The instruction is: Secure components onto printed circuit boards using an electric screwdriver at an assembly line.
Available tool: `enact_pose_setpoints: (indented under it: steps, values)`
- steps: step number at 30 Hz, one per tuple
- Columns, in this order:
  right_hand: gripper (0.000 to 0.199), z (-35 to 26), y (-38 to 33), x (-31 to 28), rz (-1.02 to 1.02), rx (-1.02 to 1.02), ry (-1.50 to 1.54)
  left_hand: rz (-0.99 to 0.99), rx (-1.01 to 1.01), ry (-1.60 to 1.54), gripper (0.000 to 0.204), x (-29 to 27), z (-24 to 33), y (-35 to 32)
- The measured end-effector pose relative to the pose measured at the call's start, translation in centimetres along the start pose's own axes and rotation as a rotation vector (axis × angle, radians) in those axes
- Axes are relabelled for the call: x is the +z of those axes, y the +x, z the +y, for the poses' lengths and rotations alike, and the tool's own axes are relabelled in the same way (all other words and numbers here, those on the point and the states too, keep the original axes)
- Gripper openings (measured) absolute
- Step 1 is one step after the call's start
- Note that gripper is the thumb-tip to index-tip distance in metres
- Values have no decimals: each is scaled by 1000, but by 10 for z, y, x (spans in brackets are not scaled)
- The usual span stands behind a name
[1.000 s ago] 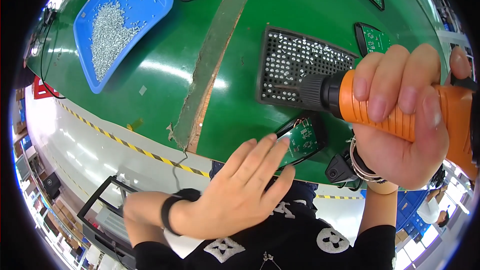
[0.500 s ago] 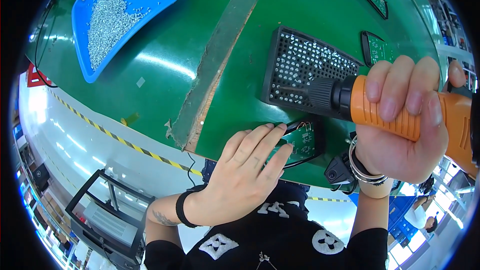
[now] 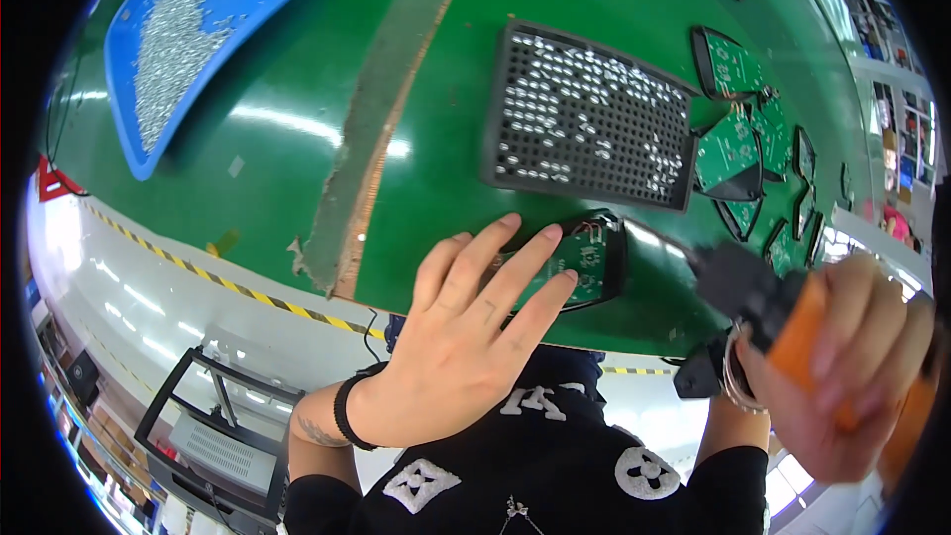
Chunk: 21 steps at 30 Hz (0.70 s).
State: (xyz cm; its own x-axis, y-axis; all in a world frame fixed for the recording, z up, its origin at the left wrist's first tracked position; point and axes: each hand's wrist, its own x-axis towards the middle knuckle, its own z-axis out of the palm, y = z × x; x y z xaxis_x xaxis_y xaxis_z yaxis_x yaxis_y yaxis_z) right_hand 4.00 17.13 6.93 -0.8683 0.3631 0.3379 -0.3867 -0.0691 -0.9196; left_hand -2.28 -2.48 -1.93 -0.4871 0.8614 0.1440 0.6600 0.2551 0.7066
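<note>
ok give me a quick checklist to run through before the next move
1. Left hand steadying the circuit board: ok, its fingers lie over the board's left part.
2. Right hand holding the screwdriver: ok, wrapped around the orange handle.
3. Screwdriver clear of the black tray: ok, it is off to the tray's lower right.
4. Screw on the screwdriver's tip: cannot tell, too blurred.
5. Screws ready in the tray: ok, many holes are filled.
6. Every tray hole filled: not ok, many stand empty.
</note>
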Motion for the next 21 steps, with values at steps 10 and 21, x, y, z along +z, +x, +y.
enact_pose_setpoints:
  steps: [10, 21]
  values:
    - [40, -2, -75, -6, 111, -341, -39, 7, 25, 52, 35, 5, -2, 11]
    - [42, 1, -75, -10, 63, -332, -20, 57, -69, 35, 38, 13, 4, 12]
